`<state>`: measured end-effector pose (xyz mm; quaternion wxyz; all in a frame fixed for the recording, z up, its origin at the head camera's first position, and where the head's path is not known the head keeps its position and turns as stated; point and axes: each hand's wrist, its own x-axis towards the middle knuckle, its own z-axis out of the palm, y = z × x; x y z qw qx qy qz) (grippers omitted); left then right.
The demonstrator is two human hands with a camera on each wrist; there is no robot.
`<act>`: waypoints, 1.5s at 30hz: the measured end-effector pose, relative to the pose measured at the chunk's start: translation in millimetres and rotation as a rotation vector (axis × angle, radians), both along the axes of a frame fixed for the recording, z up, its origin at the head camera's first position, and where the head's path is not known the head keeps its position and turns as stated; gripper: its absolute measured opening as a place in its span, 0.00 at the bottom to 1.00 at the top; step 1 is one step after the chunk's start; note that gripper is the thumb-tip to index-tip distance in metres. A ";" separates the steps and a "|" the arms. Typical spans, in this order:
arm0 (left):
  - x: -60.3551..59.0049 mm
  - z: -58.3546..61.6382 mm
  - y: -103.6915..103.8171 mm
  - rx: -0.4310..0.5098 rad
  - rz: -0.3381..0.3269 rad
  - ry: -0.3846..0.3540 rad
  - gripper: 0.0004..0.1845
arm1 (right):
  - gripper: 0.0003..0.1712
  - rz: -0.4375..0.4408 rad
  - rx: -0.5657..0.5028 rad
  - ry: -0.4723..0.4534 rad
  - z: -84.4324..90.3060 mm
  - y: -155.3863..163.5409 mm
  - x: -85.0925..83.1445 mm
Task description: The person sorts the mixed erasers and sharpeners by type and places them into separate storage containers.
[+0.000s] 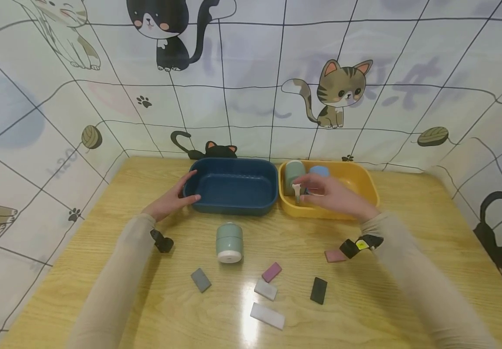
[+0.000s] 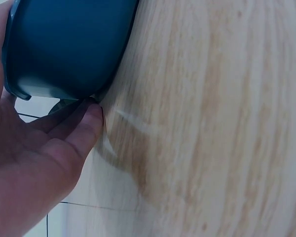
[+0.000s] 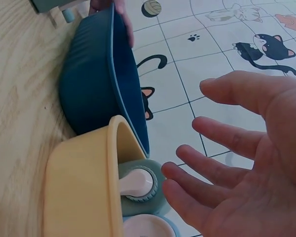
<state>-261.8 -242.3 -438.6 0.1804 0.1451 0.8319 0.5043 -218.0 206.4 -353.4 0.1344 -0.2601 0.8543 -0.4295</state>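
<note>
Cat-print walls surround my wooden worktop (image 1: pixel 364 300). My left hand (image 1: pixel 170 201) grips the near-left rim of the blue tub (image 1: pixel 233 186). My right hand (image 1: pixel 331 194), fingers spread and relaxed, hovers over the yellow tub (image 1: pixel 364 186), perhaps just touching the green cup (image 1: pixel 294 172) inside.

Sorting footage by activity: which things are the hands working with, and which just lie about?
In hand: left hand holds blue tub; right hand over yellow tub, green cup.
Lying about: green jar, small blocks.
</note>
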 end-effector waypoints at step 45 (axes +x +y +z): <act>4.8 6.8 3.7 0.005 0.011 -0.022 0.43 | 0.26 0.159 -0.140 -0.064 -21.2 -40.9 27.3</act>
